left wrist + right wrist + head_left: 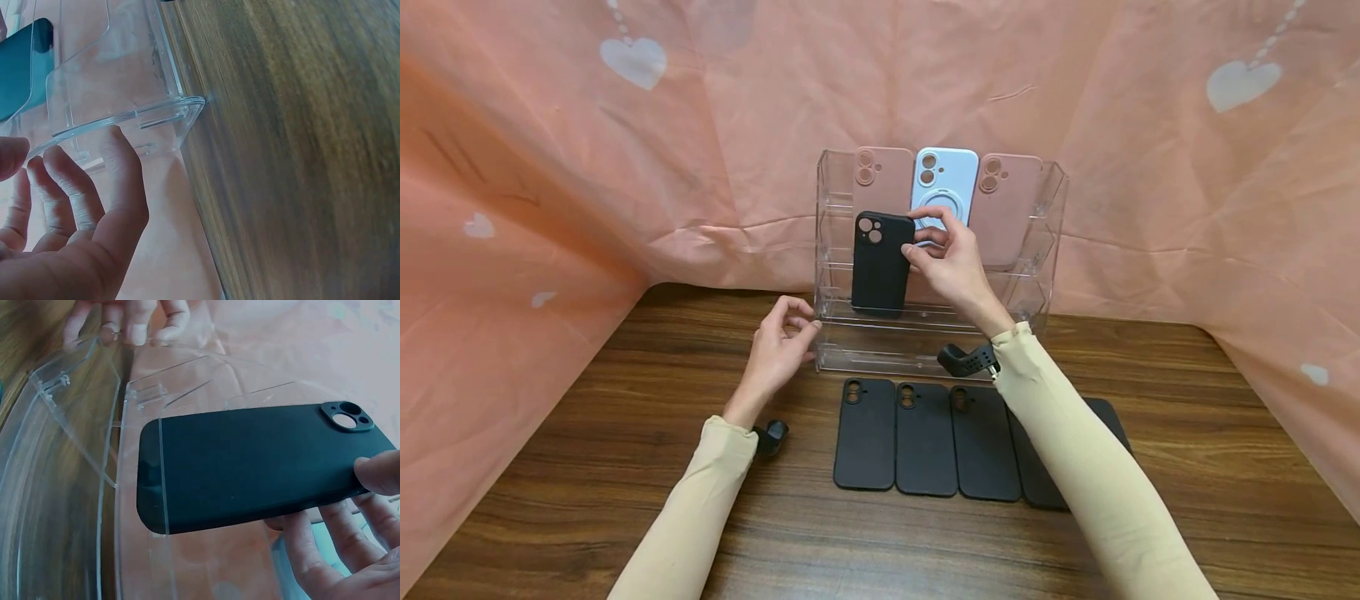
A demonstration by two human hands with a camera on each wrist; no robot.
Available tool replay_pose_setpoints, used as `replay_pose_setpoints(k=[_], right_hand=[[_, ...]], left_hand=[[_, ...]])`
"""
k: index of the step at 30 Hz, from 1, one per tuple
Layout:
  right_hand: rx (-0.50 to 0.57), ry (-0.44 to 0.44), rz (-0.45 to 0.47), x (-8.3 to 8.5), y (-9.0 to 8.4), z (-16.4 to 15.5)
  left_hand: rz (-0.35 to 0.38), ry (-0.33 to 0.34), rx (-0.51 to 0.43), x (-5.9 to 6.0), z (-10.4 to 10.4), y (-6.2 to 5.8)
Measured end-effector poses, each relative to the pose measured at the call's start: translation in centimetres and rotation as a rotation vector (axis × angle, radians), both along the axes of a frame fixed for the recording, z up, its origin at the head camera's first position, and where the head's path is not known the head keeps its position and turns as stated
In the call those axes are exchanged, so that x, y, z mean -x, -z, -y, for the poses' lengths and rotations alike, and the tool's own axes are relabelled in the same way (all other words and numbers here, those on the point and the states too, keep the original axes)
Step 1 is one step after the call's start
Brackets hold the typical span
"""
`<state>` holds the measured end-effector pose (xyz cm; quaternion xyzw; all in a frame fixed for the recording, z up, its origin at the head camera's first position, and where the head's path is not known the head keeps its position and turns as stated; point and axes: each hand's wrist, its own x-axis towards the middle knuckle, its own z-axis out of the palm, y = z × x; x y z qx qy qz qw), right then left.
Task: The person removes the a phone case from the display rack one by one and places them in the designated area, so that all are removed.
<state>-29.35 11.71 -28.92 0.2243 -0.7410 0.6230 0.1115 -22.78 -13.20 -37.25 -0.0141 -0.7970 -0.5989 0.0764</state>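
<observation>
While our right hand (951, 265) pinches the black case (880, 262) upright at the clear rack's (1051, 250) nine o'clock side, our left hand (778, 350), loosely curled and empty, should steady the rack's base.

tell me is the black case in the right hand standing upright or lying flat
Upright: the black case stands on end in the clear rack, camera holes up, held by the right hand.

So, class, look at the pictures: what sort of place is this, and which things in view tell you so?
Probably a tabletop set made to look like a small phone-accessory display: a clear acrylic rack holding phone cases, four black cases laid in a row on a wooden table, and a draped pink heart-print cloth behind.
</observation>
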Motion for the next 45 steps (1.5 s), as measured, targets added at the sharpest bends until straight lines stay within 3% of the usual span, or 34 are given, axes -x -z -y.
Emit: replay_pose_setpoints(k=[6,14,21,30,45], right_hand=[[0.128,0.024,-0.004,0.0,-0.8,-0.4],[0.209,0.011,0.018,-0.6,-1.5,-1.4],[0.162,0.021,0.036,-1.3,-1.1,-2.7],[0.148,0.000,0.127,-2.9,-0.4,-5.2],[0.130,-0.006,0.169,-4.6,0.1,-8.6]], left_hand=[[0.003,0.000,0.001,0.1,0.0,0.0],[0.009,-0.001,0.008,0.0,0.1,0.0],[0.009,0.002,0.006,0.1,0.1,0.0],[0.014,0.008,0.010,0.1,0.0,0.0],[0.011,0.008,0.007,0.2,0.2,0.0]])
